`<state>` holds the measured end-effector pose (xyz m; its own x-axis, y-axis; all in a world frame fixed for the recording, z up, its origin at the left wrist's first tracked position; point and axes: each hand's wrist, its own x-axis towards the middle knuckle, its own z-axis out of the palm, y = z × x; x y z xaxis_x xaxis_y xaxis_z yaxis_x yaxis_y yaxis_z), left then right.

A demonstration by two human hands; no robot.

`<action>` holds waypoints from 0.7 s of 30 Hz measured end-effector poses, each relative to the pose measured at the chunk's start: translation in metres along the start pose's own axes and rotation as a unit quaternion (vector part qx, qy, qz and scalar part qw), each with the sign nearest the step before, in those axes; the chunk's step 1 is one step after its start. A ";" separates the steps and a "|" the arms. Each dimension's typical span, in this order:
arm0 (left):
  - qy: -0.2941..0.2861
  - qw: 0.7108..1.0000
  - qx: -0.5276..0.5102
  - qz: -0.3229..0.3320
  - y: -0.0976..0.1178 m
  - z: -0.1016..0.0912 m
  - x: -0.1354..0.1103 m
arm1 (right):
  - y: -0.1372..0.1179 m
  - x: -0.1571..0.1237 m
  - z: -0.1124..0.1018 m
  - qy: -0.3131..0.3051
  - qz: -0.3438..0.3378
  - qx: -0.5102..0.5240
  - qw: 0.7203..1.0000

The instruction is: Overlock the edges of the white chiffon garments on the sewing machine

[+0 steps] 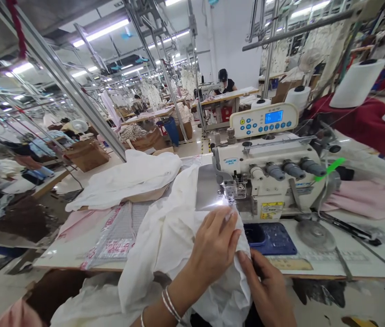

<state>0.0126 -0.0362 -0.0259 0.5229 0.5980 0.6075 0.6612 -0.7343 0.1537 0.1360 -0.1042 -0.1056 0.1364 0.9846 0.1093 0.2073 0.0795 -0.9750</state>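
White fabric (170, 236) lies bunched over the front of an overlock sewing machine (274, 181), with one edge reaching the presser foot and needle area (227, 193). My left hand (214, 243) presses down on this fabric just in front of the presser foot, fingers bent and close together. Lower and to the right, my right hand (267, 284) pinches the fabric's right edge between thumb and fingers. Below both hands the cloth hangs over the table edge towards my lap. Part of the stitching point is hidden behind my left fingertips.
More white fabric (127, 177) is piled left on the table. Right of the machine lie black-handled scissors or snips (352, 229), a round clear disc (315, 234) and pink cloth (369, 197). Thread cones (357, 84) stand behind. A person (225, 84) sits at another machine further back.
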 end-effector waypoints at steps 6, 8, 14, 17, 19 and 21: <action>-0.016 1.000 0.007 -0.016 -0.003 0.001 0.001 | -0.002 0.002 0.000 -0.008 0.015 0.011 1.000; -0.013 1.000 0.008 -0.012 -0.005 0.002 0.000 | -0.005 0.001 0.002 0.002 0.034 0.017 0.999; 0.041 0.999 -0.004 0.016 -0.010 0.000 0.004 | -0.014 0.003 0.006 0.019 0.057 0.040 0.997; 0.061 0.998 -0.002 0.036 -0.007 -0.004 0.003 | -0.015 0.003 0.004 0.032 0.054 0.041 0.997; 0.053 0.998 0.001 0.038 -0.007 -0.005 0.003 | -0.016 0.003 0.004 0.043 0.053 0.041 0.997; 0.041 0.999 0.002 0.036 -0.010 -0.005 0.005 | -0.017 0.003 0.003 0.051 0.059 0.035 0.996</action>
<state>0.0058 -0.0274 -0.0203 0.5243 0.5149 0.6782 0.6253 -0.7735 0.1039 0.1300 -0.1017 -0.0897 0.2538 0.9672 0.0079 0.1170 -0.0225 -0.9929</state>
